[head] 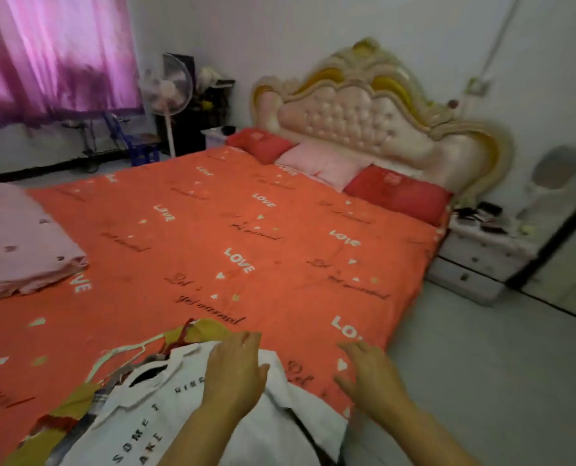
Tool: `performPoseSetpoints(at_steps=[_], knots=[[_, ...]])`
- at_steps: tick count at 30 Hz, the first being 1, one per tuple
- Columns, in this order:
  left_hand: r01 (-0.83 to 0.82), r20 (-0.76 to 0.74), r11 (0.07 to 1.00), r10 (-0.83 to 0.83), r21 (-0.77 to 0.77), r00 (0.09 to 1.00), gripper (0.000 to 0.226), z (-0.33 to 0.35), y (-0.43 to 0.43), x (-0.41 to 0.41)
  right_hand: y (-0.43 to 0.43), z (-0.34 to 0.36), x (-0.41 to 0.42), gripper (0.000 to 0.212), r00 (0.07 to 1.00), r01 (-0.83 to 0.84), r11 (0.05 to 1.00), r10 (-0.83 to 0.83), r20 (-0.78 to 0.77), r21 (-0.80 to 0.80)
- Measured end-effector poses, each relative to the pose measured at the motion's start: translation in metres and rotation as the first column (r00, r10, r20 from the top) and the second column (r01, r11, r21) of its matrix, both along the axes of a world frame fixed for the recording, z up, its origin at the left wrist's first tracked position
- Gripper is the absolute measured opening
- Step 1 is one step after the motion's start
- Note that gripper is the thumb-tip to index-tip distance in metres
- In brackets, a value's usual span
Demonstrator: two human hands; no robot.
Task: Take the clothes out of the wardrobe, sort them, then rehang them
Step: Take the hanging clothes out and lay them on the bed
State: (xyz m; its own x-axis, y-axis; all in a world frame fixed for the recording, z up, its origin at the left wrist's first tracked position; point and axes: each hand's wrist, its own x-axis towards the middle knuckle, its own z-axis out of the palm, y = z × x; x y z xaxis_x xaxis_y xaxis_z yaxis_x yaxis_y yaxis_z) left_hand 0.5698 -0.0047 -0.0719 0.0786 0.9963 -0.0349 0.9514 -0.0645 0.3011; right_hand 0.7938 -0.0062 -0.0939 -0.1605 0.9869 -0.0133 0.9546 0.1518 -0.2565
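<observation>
1 clothes pile (152, 412) near on bed (212, 237) | left hand (236, 368) flat on it | right hand (370, 375) spread, empty | 3 pillows (327, 163) far

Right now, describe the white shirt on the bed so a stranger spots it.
Start at the big bed with the orange-red LOVE-print cover; go to its near edge, where a heap of clothes lies. The white shirt is on top, under the left hand. Only it is white with black block letters; the garment beneath is yellow.
</observation>
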Motion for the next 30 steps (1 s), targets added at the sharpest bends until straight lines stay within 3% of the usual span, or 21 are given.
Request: performPoseSetpoints(at_steps=[6,11,20,30], knots=[[0.386,0.008,0.921,-0.387,0.048,0.922,0.052,0.022,-0.035,0.123,-0.118,0.049,0.096,0.059,0.935,0.351,0.933,-0.354,0.017,0.076],[0.686,-0.019,0.719,-0.689,0.113,0.725,0.055,0.045,-0.104,0.250,-0.248,0.075,0.180,0.060,0.776,0.624,0.770,-0.631,0.010,0.136],[0.953,-0.050,0.239,-0.966,0.186,0.253,0.057,0.082,-0.346,0.431,-0.565,0.104,0.268,0.059,0.303,0.930,0.288,-0.952,-0.035,0.228],[0.942,-0.081,-0.272,-0.962,0.198,-0.260,0.054,0.099,-0.647,0.526,-0.886,0.110,0.256,0.057,-0.248,0.939,-0.257,-0.966,-0.068,0.226]])
